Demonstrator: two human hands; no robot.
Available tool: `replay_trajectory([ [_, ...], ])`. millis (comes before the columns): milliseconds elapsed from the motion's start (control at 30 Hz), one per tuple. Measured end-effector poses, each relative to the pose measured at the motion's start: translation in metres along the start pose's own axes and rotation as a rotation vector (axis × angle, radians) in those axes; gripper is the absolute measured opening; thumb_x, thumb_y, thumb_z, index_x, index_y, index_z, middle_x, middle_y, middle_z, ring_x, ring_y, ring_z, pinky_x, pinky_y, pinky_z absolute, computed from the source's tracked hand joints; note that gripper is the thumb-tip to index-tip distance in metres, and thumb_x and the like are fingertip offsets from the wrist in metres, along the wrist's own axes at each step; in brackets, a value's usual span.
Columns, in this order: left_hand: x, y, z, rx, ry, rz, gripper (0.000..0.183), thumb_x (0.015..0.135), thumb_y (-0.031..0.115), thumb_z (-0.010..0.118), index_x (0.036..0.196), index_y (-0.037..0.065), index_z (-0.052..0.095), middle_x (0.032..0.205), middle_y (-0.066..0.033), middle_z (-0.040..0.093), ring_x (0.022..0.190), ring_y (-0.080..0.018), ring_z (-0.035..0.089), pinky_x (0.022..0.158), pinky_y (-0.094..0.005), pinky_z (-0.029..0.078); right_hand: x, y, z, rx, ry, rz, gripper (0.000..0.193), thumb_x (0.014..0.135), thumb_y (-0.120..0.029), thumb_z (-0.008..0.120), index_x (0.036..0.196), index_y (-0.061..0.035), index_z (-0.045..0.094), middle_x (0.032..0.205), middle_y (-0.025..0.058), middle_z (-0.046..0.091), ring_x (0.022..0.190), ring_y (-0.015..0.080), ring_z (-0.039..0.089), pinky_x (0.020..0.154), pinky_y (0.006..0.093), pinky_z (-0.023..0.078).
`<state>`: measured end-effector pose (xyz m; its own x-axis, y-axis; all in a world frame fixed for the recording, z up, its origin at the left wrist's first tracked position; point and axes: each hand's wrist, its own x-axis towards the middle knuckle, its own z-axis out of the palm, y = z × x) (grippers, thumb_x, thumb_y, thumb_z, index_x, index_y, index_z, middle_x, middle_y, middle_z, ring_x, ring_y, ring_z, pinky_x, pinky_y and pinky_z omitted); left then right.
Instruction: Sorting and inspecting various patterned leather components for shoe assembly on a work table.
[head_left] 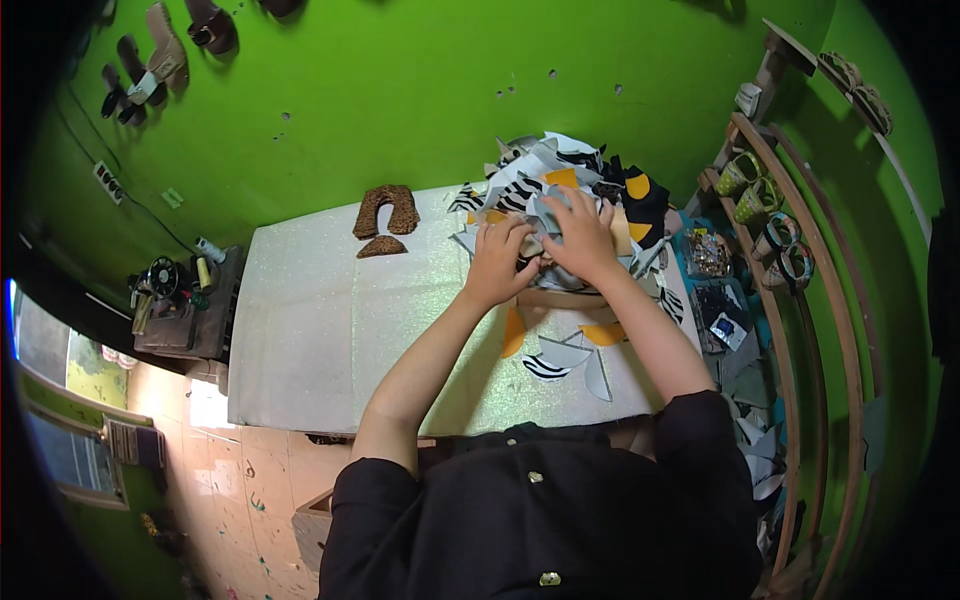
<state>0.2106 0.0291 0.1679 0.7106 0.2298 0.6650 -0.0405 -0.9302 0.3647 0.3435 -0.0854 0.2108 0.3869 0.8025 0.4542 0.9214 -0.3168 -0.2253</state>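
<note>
A heaped pile of fabric or leather scraps [548, 160] stands at the back right of the white table, in white, grey, zebra stripe, black and orange. Both hands reach into its near side. My left hand [497, 262] rests on the scraps with bent fingers, the thumb standing apart from them. Close beside it, my right hand [582, 238] lies over grey pieces, its fingers spread. Under the hands shows the brown edge of what looks like a box [560, 299]. Loose cut pieces lie nearer me: a zebra-striped one [545, 369], a grey one [598, 378] and orange ones [513, 333].
On the table [300, 330], left of the pile, lie a leopard-print U-shaped piece [402, 205] and a small half-round one [383, 247]. A sewing machine [163, 280] stands at the left. A wooden rack [810, 300] with sandals [758, 200] and a bin of scraps [722, 315] flank the right side.
</note>
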Motion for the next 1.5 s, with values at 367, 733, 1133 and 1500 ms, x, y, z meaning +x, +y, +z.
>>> replay_trajectory([
  [367,-0.043,0.013,-0.004,0.034,-0.109,-0.14,0.047,0.074,0.025,0.065,0.116,0.009,0.051,0.118,-0.0163,0.049,0.114,-0.0326,0.045,0.098,-0.0456,0.03,0.085,0.054,0.069,0.863,0.314,0.456,0.036,0.075,-0.025,0.065,0.109,-0.0144,0.057,0.102,0.0077,0.056,0.09,0.0213,0.056,0.088,0.0383,0.039],
  [733,-0.054,0.008,-0.024,-0.04,-0.004,-0.282,0.045,0.074,0.021,0.066,0.115,0.008,0.052,0.117,-0.0131,0.052,0.113,-0.03,0.047,0.097,-0.0425,0.031,-0.032,0.018,0.053,0.056,0.109,0.178,0.057,0.073,-0.019,0.064,0.127,-0.013,0.048,0.125,0.003,0.051,0.123,0.0215,0.043,0.101,0.0606,0.02],
  [1133,-0.032,-0.011,-0.007,-0.275,0.182,-0.381,0.04,0.077,0.016,0.069,0.113,0.004,0.055,0.108,-0.0148,0.056,0.098,-0.0276,0.057,0.087,-0.0365,0.045,-0.018,0.024,0.006,0.259,0.352,0.215,0.018,0.084,-0.023,0.061,0.091,-0.0067,0.068,0.088,0.0072,0.066,0.089,0.0263,0.06,0.097,0.0512,0.029],
  [1500,0.012,0.006,0.008,-0.435,0.106,-0.346,0.047,0.08,0.021,0.07,0.118,0.001,0.052,0.11,-0.0156,0.057,0.102,-0.0262,0.056,0.09,-0.0353,0.043,0.009,0.03,-0.041,0.43,0.353,0.22,0.024,0.088,-0.028,0.057,0.091,-0.0076,0.07,0.092,0.0082,0.065,0.092,0.0252,0.059,0.097,0.0462,0.031],
])
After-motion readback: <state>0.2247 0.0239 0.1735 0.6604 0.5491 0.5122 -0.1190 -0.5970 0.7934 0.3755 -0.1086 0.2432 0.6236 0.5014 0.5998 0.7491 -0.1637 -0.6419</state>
